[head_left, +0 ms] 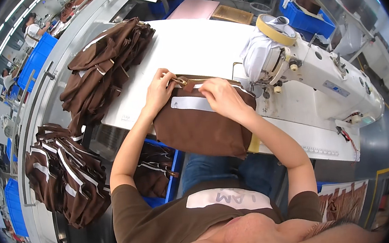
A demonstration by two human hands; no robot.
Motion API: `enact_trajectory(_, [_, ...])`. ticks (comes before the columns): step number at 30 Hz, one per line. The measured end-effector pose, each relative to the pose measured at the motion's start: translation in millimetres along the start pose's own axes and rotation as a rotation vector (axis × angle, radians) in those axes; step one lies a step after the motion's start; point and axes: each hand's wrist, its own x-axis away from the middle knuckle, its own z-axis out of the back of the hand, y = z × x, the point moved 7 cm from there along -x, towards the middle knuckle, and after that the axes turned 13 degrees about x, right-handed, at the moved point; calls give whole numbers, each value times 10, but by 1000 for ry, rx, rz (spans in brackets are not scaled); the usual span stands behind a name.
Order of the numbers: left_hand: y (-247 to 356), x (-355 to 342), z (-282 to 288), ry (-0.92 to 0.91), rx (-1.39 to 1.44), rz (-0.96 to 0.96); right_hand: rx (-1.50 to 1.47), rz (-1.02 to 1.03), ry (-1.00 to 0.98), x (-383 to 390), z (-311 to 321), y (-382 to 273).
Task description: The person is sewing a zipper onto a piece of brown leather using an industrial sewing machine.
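A brown fabric pouch [199, 125] with a white strip across its upper part hangs over the front edge of the white sewing table. Along its top runs a gold-toned zipper [202, 79], with a small brown tab [189, 86] near its left end. My left hand [159, 91] is closed on the pouch's top left corner, at the zipper's end. My right hand [223, 97] has its fingers pinched at the top edge, right of the tab. The pouch's right end lies close to the needle area of the white sewing machine [329, 76].
Brown fabric pieces [103, 67] are heaped on the table's left, and a stack with white strips [67, 175] hangs below them. A blue bin [176, 168] with more pieces stands by my legs. A yellow tape roll [276, 30] and white cloth [259, 50] rest on the machine.
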Motion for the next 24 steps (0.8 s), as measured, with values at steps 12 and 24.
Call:
enact_trajectory(12, [639,73,344,56,1279,99,-354,-101,-68,-657,287,-381])
enact_trajectory(24, [1162,-127,773,-31,1028,-216,-809,-166,-241,-778,342,-433])
